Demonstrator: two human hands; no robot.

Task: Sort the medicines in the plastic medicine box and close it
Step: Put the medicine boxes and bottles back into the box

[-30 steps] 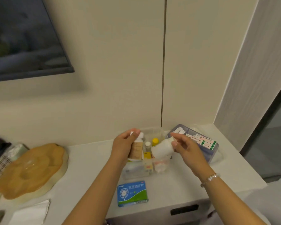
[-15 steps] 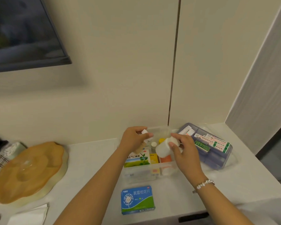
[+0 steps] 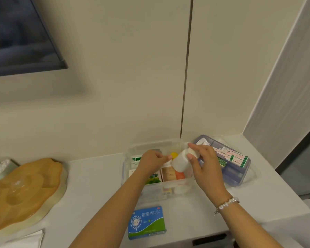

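White plastic bottle [image 3: 182,160] sits lower than a second ago, tilted over the right end of the clear medicine box [image 3: 172,186], where before it was held higher. The brown bottle the left hand carried then is gone from that hand; I see a brown-labelled item [image 3: 168,173] lying inside the box now.

Right hand [image 3: 205,162]: grip clamped on the white bottle, thumb below, fingers over its cap end. Left hand [image 3: 153,162]: fingers curled loosely over the box's middle, fingertips near the yellow cap [image 3: 174,154]; I cannot tell whether it holds anything.

Inside the box: a green-and-white carton [image 3: 153,178] partly under the left wrist. Blue-and-green carton [image 3: 147,221] lies flat on the worktop [image 3: 97,179], just in front of the box. Bluish lidded tray [image 3: 237,169] with strip packs stands right of the box, behind the right hand. Amber dish [image 3: 23,192] sits well apart, far left.
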